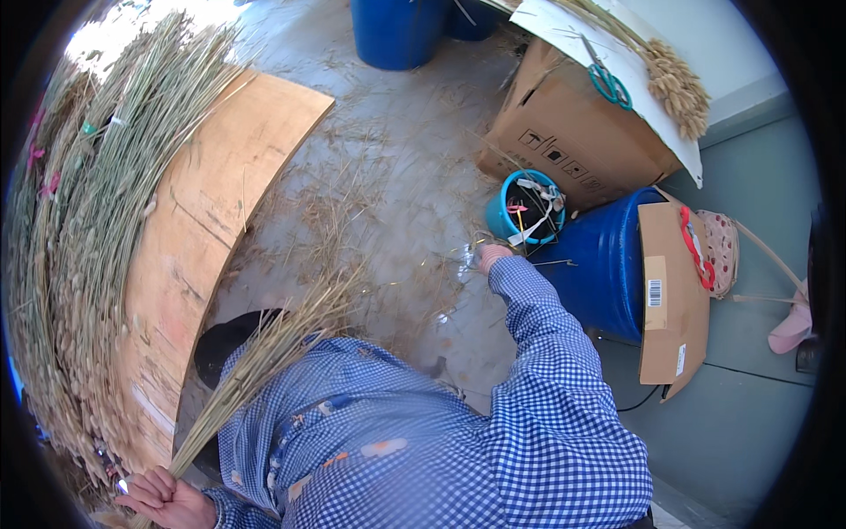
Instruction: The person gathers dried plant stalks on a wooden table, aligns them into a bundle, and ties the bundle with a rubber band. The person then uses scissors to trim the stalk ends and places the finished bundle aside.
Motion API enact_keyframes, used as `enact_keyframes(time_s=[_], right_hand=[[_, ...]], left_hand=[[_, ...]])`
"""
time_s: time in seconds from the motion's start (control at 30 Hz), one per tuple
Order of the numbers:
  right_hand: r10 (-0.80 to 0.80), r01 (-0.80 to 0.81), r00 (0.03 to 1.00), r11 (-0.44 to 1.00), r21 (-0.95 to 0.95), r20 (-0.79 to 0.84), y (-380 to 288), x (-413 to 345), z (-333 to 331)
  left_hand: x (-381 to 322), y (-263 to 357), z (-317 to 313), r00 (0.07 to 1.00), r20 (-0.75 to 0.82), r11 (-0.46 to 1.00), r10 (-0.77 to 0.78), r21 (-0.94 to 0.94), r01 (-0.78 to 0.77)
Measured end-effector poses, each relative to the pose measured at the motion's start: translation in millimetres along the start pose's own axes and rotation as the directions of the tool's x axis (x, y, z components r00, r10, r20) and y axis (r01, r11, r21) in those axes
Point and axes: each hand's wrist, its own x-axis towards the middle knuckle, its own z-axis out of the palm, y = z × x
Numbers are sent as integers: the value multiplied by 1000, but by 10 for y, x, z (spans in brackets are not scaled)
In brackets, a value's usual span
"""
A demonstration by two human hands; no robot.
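Observation:
At the lower left my left hand [155,499] is closed around a bundle of dried grass stalks [264,367], whose stem ends lie across my lap and point up and right. My right hand [493,255] reaches out beside a turquoise bucket [497,218]. White and pink strips and wire-like pieces stick out of that bucket. Something thin and shiny shows at my right fingertips, but the fingers are mostly hidden by the hand and sleeve, so I cannot tell what they grip. Many more dried grass stalks [125,172] are piled on a wooden board [218,165] at the left.
A cardboard box [562,132] carries a white sheet with teal-handled scissors [608,82] and a bunch of fluffy seed heads [677,86]. Right of my hand stands a blue drum [595,264] with cardboard [677,330] on top. Stalk scraps litter the floor. A blue barrel [396,33] is farther off.

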Motion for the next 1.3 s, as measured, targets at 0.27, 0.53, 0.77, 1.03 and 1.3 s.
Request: enact_keyframes(time_s=[0.27, 0.53, 0.77, 1.03, 1.3], right_hand=[[-334, 337, 941, 935, 106, -49, -1230, 159, 925], [-493, 497, 868, 862, 97, -62, -2351, 217, 1126], [-605, 605, 779, 794, -52, -165, -3157, 214, 1032], [-474, 520, 853, 748, 412, -217, -2611, 258, 1019], [205, 366, 923, -199, 909, -327, -929, -340, -1168]], left_hand=[[234, 372, -119, 990, 28, 986, 137, -98, -134], [266, 377, -195, 974, 164, 914, 157, 351, -206], [313, 385, -270, 993, 84, 994, 84, 63, -89], [423, 267, -336, 996, 85, 991, 35, -135, -23], [211, -59, -79, 996, -87, 994, -17, -113, 7]])
